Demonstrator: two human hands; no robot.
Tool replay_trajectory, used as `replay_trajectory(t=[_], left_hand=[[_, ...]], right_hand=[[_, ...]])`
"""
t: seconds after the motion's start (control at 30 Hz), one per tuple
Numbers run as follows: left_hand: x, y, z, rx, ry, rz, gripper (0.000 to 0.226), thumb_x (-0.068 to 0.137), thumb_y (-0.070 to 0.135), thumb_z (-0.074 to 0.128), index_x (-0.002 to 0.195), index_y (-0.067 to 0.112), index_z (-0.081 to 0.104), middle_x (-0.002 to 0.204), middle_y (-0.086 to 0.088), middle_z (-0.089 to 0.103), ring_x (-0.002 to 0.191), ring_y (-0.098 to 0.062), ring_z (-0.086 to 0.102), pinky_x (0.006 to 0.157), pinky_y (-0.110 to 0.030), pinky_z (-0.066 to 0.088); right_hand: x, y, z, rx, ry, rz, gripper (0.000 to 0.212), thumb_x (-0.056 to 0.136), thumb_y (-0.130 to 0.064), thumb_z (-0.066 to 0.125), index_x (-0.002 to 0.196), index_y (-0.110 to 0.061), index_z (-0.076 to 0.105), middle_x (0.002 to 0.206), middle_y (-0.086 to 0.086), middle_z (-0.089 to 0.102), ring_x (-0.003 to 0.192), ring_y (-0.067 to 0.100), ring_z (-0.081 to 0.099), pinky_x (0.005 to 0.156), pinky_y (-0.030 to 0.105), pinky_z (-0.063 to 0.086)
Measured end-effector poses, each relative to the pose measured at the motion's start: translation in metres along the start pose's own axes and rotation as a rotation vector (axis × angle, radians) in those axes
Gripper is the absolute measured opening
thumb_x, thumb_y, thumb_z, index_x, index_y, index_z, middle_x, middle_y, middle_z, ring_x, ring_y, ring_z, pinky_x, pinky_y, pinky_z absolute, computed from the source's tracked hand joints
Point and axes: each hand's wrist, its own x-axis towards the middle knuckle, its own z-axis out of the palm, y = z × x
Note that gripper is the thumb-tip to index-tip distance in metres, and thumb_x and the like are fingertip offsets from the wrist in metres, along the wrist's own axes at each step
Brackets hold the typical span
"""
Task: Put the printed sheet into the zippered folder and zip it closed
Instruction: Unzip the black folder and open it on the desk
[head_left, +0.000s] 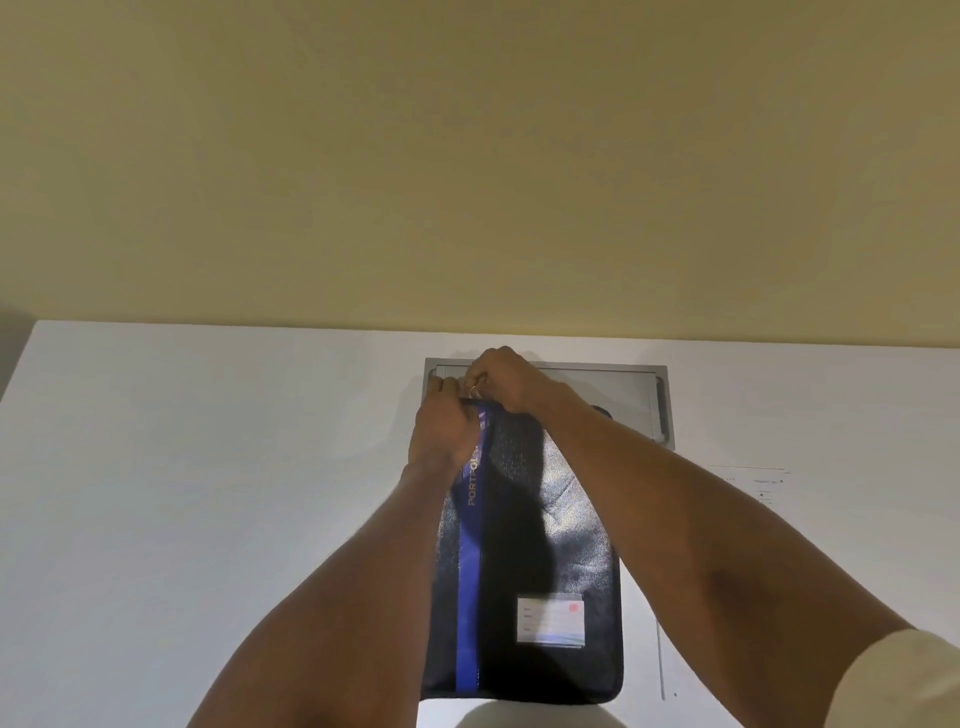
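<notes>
A pale yellow wall (467, 156) rises behind a white tabletop (182, 467), meeting it along the far edge. A grey rectangular panel (613, 395) is set flush into the tabletop near the middle of that far edge. The dark zippered folder (561, 530) lies flat with its long side running from the near edge toward the panel, its far end overlapping the panel's near side. A blue stripe (467, 597) with gold lettering runs down the folder's left part, and a white label card (550, 621) sits near its near right corner. Both hands meet at the folder's far left corner. The left hand (444, 431) is closed over that corner, pinning it. The right hand (506, 376) pinches a small metal zipper pull (475, 389) between fingertips. A printed sheet (748, 488) lies on the tabletop, right of the folder, partly hidden by the right forearm.
</notes>
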Motion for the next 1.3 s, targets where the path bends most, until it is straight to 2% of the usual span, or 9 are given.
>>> replay_trajectory(t=[0.13,0.27,0.4,0.57,0.7,0.83,0.93,1.1,1.3], left_hand=[[0.002,0.000,-0.001,0.016,-0.007,-0.009,0.017,0.097,0.007,0.049,0.108,0.000,0.059,0.123,-0.016,0.053,0.102,-0.039,0.061,0.090,-0.047,0.052],[0.002,0.000,-0.001,0.019,0.006,0.000,0.016,0.095,0.008,0.051,0.105,-0.002,0.058,0.119,-0.018,0.054,0.100,-0.040,0.060,0.087,-0.045,0.051],[0.004,-0.001,0.002,0.007,0.002,0.000,0.017,0.095,0.012,0.055,0.104,-0.002,0.059,0.118,-0.017,0.054,0.100,-0.040,0.061,0.088,-0.044,0.053],[0.008,-0.009,0.005,0.023,-0.037,-0.022,0.037,0.096,0.030,0.069,0.116,0.002,0.058,0.135,-0.018,0.052,0.116,-0.038,0.060,0.102,-0.044,0.052],[0.013,-0.013,0.008,0.017,-0.063,-0.058,0.039,0.094,0.030,0.074,0.116,0.003,0.057,0.147,-0.023,0.047,0.133,-0.040,0.052,0.110,-0.046,0.047],[0.015,-0.013,0.010,0.010,-0.053,-0.052,0.034,0.093,0.027,0.076,0.108,0.004,0.057,0.146,-0.025,0.048,0.132,-0.042,0.052,0.109,-0.047,0.048],[0.016,-0.014,0.011,0.012,-0.044,-0.047,0.034,0.092,0.026,0.077,0.106,0.003,0.057,0.142,-0.025,0.051,0.127,-0.042,0.056,0.106,-0.046,0.049],[0.017,-0.015,0.014,0.004,-0.038,-0.054,0.032,0.093,0.028,0.077,0.101,0.007,0.054,0.139,-0.023,0.053,0.125,-0.040,0.057,0.106,-0.045,0.050],[0.016,-0.011,0.015,0.040,-0.017,-0.046,0.033,0.092,0.026,0.077,0.094,0.012,0.047,0.134,-0.023,0.054,0.118,-0.041,0.058,0.097,-0.044,0.049]], right_hand=[[-0.005,0.007,-0.007,-0.158,-0.029,-0.003,0.029,0.083,0.010,0.060,0.092,-0.007,0.081,0.099,0.011,0.078,0.092,0.027,0.070,0.079,0.030,0.048],[-0.019,0.025,-0.012,-0.329,0.067,0.006,0.021,0.091,-0.007,0.066,0.098,-0.021,0.082,0.108,0.007,0.072,0.101,0.029,0.065,0.088,0.034,0.049],[-0.035,0.042,-0.018,-0.380,0.097,0.039,0.019,0.095,-0.016,0.066,0.103,-0.025,0.081,0.114,0.007,0.070,0.105,0.029,0.063,0.096,0.036,0.045],[-0.059,0.068,-0.026,-0.361,0.156,0.097,0.018,0.096,-0.016,0.067,0.102,-0.024,0.082,0.114,0.007,0.072,0.103,0.030,0.066,0.095,0.035,0.047],[-0.079,0.088,-0.031,-0.306,0.220,0.164,0.022,0.098,-0.013,0.063,0.102,-0.020,0.083,0.114,0.005,0.077,0.101,0.027,0.069,0.094,0.033,0.051],[-0.095,0.106,-0.034,-0.192,0.286,0.299,0.024,0.096,-0.016,0.062,0.098,-0.024,0.085,0.110,0.000,0.079,0.103,0.025,0.070,0.092,0.031,0.051],[-0.108,0.119,-0.031,-0.135,0.301,0.346,0.022,0.096,-0.019,0.064,0.096,-0.024,0.085,0.110,0.002,0.079,0.105,0.027,0.071,0.099,0.035,0.051],[-0.139,0.133,-0.013,-0.153,0.368,0.348,0.018,0.099,-0.018,0.066,0.101,-0.019,0.083,0.105,0.014,0.075,0.096,0.033,0.069,0.084,0.040,0.057],[-0.173,0.130,0.025,-0.126,0.517,0.362,0.014,0.093,-0.009,0.072,0.095,-0.014,0.084,0.095,0.013,0.078,0.089,0.035,0.069,0.077,0.036,0.050]])
